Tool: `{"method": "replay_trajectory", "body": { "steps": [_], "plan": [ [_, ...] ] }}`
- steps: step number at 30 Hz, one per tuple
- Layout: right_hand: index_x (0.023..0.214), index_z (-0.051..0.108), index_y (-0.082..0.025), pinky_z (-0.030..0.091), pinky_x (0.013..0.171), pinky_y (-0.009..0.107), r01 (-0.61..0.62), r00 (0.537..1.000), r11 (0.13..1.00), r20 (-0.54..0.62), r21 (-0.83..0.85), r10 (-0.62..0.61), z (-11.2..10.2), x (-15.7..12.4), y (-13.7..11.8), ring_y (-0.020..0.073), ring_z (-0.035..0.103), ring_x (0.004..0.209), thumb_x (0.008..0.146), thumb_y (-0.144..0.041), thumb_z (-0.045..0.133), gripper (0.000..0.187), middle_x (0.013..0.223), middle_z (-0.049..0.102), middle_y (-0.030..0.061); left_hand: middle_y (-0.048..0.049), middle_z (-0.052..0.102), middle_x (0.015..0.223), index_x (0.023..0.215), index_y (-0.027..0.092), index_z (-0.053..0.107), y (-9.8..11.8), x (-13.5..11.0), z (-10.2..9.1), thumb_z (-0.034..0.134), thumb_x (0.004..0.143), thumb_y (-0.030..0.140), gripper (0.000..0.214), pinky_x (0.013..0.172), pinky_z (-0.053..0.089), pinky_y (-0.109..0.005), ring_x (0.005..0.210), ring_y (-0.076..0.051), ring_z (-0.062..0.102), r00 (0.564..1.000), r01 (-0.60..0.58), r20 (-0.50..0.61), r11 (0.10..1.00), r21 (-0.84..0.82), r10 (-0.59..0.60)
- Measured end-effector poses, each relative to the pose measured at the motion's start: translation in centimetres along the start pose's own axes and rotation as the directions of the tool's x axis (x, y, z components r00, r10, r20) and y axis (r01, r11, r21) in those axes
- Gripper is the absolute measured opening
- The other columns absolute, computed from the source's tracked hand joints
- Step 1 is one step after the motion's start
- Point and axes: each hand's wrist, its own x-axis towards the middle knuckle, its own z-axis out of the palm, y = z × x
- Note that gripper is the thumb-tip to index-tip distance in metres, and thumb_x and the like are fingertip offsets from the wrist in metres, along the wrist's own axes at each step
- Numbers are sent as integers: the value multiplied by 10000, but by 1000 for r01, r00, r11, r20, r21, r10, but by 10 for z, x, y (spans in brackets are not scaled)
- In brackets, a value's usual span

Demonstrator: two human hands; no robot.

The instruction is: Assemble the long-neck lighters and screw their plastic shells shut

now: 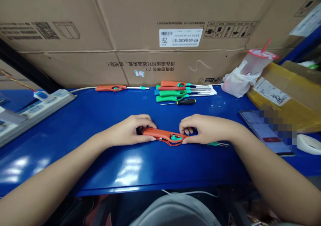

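Note:
An orange long-nosed gas lighter point(163, 134) with a green trigger lies across the middle of the blue table, and a lower strip of its casing looks slightly parted from the upper part. My left hand point(131, 129) is closed around its handle end, thumb in front and fingers behind. At the trigger end, my right hand point(203, 127) has its thumb against the casing and its other fingers curled. Part of the nozzle is hidden by this hand; a green piece and metal tip point(218, 144) show beyond the wrist.
Behind lie a black-and-yellow screwdriver point(186, 101), a pile of orange and green lighters point(173, 93), and one separate orange lighter point(110, 88). A power strip point(37, 110) runs along the left. At right are a phone point(265, 132), a bagged drink cup point(258, 63) and a yellow-taped package point(288, 95).

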Motion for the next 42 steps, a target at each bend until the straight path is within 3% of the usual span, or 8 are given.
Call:
{"method": "replay_trajectory", "body": {
  "steps": [5,11,22,28,31,35,39,42],
  "plan": [
    [964,735,-187,430,693,280,-9,1000,998,16,57,8,-3,-2,3,156,617,771,975,-420,653,248,891,715,31,-73,753,1124,1228,212,746,-1,0,0,614,1039,384,287,877,557,-268,981,-183,724,998,-37,-45,999,31,38],
    [959,753,-196,399,676,291,9,998,1000,-60,7,-8,-3,-3,8,171,615,748,1013,-357,567,251,901,752,55,-79,767,1284,1352,203,688,-7,0,2,524,1070,398,380,961,582,-292,1086,-209,748,989,44,-141,996,73,-33],
    [898,708,-195,382,651,292,-31,999,1000,-43,-6,30,-4,-4,6,159,588,714,1002,-371,580,241,848,719,34,-76,786,1141,1243,196,736,-3,2,-2,542,1066,283,277,914,578,-258,1001,-173,749,986,-74,-143,995,74,83],
    [936,698,-219,414,704,282,-25,1000,1000,-15,-6,25,-3,-5,-1,173,618,844,879,-474,767,270,938,706,17,-90,750,1178,1205,213,760,5,-5,-10,771,931,342,304,948,570,-276,1051,-203,727,983,-170,-51,982,86,175],
    [948,691,-234,399,687,281,-34,999,999,-9,-35,33,0,-5,-3,169,610,843,860,-371,776,184,954,703,3,-91,741,1213,1244,222,741,7,-5,-9,785,915,358,359,976,559,-288,1108,-224,714,985,-169,-6,973,158,172],
    [901,696,-232,379,658,290,-40,999,999,-18,-32,39,2,-5,-2,158,602,778,882,-243,687,23,914,719,1,-85,766,1133,1217,198,740,7,-2,-5,710,954,305,285,890,567,-273,995,-201,733,985,-169,-4,974,153,171],
    [848,685,-228,355,634,292,-62,998,997,-17,-53,62,1,-5,-3,150,592,723,846,-202,675,28,838,710,-11,-66,786,1060,1173,186,755,7,0,-2,720,930,292,267,818,559,-241,899,-176,743,988,-146,-24,983,109,150],
    [824,666,-224,339,625,293,-58,998,994,-27,-94,55,0,-5,-6,157,580,726,828,-289,742,100,828,695,-5,-53,800,1085,1211,200,736,9,0,0,695,936,311,300,780,559,-223,886,-173,754,997,-73,-23,996,44,74]
  ]
}}
